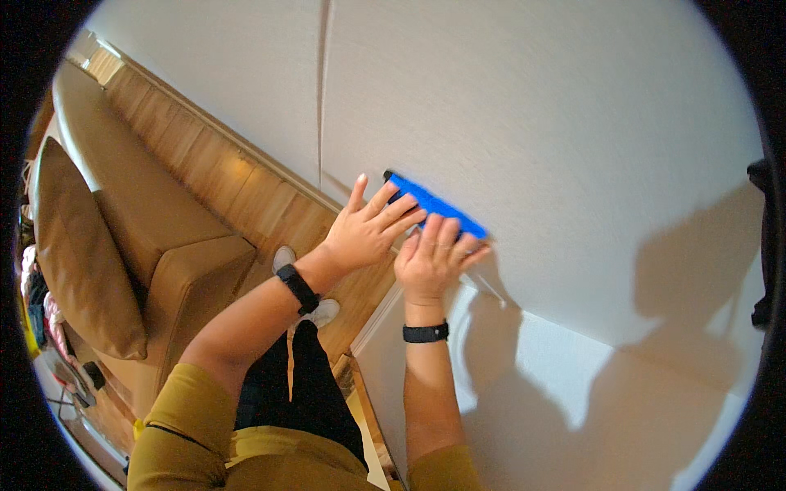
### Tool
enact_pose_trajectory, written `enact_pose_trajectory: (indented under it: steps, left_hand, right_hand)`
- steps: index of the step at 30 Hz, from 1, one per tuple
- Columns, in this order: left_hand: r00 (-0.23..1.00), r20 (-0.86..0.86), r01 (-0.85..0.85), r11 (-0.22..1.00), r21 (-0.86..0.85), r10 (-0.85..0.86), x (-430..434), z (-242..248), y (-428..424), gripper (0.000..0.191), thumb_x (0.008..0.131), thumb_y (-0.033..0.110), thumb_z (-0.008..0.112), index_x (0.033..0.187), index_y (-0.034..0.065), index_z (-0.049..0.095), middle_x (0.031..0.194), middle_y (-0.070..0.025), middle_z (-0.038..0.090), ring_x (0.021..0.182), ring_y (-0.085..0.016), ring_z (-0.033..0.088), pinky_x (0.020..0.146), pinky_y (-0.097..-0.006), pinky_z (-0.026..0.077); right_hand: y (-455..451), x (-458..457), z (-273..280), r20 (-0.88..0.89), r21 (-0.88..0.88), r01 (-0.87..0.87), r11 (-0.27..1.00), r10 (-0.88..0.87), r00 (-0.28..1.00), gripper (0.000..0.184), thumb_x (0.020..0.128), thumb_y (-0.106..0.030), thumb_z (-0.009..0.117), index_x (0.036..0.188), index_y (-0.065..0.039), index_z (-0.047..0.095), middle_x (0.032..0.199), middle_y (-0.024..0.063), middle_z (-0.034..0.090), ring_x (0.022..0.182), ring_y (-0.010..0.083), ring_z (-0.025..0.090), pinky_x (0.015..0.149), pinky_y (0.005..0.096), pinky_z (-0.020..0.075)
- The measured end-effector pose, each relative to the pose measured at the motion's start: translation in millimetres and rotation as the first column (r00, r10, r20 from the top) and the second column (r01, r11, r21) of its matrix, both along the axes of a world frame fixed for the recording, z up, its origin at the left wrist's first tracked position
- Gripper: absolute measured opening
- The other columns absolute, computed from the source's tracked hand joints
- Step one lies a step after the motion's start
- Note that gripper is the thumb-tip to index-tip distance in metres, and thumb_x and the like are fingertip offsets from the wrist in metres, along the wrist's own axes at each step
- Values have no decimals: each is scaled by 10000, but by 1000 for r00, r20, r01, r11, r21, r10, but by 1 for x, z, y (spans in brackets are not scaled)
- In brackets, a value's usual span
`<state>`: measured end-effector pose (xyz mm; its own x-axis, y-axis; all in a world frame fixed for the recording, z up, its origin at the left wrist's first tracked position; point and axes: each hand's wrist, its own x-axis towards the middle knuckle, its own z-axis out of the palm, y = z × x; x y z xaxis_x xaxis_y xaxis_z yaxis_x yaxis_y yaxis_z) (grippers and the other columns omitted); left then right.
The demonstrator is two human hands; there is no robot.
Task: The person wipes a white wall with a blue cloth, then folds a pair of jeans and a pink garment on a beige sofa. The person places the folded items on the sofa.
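Observation:
A long blue bar-shaped hand tool [439, 205] with a black end lies slantwise against a pale wall [522, 153]. It may be a smoothing squeegee, but blur and my fingers hide its details. My left hand [368, 230] is splayed, its fingertips resting on the tool's upper left part and its thumb sticking out. At the lower right end, my right hand [433, 255] has bent fingers over the tool; the thumb is partly hidden. The two hands nearly meet at the tool's middle. Each wrist wears a black band.
A vertical seam [321, 92] runs up the wall to the left. A brown sofa [190, 270] with a cushion [86, 251] stands on my left, beside a strip of wood floor [184, 147]. A wall corner with shadows [614, 350] is at the right. Clothes [46, 307] lie far left.

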<state>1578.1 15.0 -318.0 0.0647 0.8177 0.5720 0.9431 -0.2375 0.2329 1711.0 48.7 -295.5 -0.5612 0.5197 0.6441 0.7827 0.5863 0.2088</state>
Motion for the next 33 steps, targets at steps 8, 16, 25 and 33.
enact_pose_trajectory:
  steps: [8,16,25,33]
  left_hand:
    - [996,-61,-75,996,-50,72,-31,-1,-16,512,903,299,448,1401,227,350,1499,-11,226,1405,-232,111,1103,-543,-38]
    - [980,142,-186,883,431,137,-75,94,25,449,893,281,477,1327,166,461,1431,-76,363,1363,-301,249,1107,-535,-11]
    - [989,108,-78,979,-188,99,-46,-70,-21,501,865,154,453,1363,146,403,1454,-75,314,1382,-281,189,1111,-550,55]
    - [996,84,-11,982,-191,27,-55,-38,-21,554,879,184,444,1414,245,315,1497,31,227,1400,-202,132,1120,-524,-14]
  right_hand:
    - [-17,-27,3,9,-168,-18,986,20,1000,516,864,-212,468,1348,-41,417,1475,123,265,1390,371,78,1065,600,-53]
    - [22,-96,115,-153,191,-116,975,146,977,482,923,-264,353,1340,-36,429,1465,147,277,1383,406,38,1072,558,-85]
    - [-14,-54,-57,224,-153,-12,988,46,973,562,820,-149,522,1364,-84,398,1455,75,311,1368,350,172,1089,571,56]
    - [-18,-44,-34,128,-131,-19,991,35,991,574,840,-136,477,1394,-68,341,1493,112,221,1397,333,88,1082,586,-20]
